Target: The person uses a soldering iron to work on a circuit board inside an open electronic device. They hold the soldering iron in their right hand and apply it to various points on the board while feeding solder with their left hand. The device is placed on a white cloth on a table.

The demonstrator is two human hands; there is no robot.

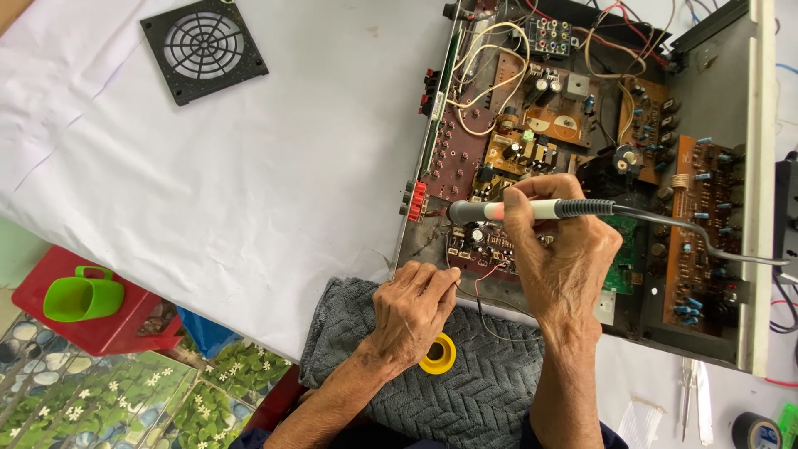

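- Head view: my right hand (559, 249) is closed in a pen grip round the slim grey-and-white soldering iron with a black ribbed collar (532, 209), its tip pointing left over the brown circuit board crowded with small parts (499, 166) inside the open metal chassis (761, 166).
- I judge the iron light and stiff; it is best held on the white barrel, well behind the dark front end, which is likely hot. Its grey cable (706, 241) trails right and may tug.
- My left hand (411, 312) rests on the grey knitted towel (482, 391), fingertips pinched on what looks like a thin wire at the chassis edge; I cannot tell more.
- A yellow ring-shaped spool (439, 353) lies just beside that hand.
- The board looks brittle, its thin wires soft and easily snagged.
- A square black plastic fan grille (204, 48) lies well apart on the white sheet (249, 183).
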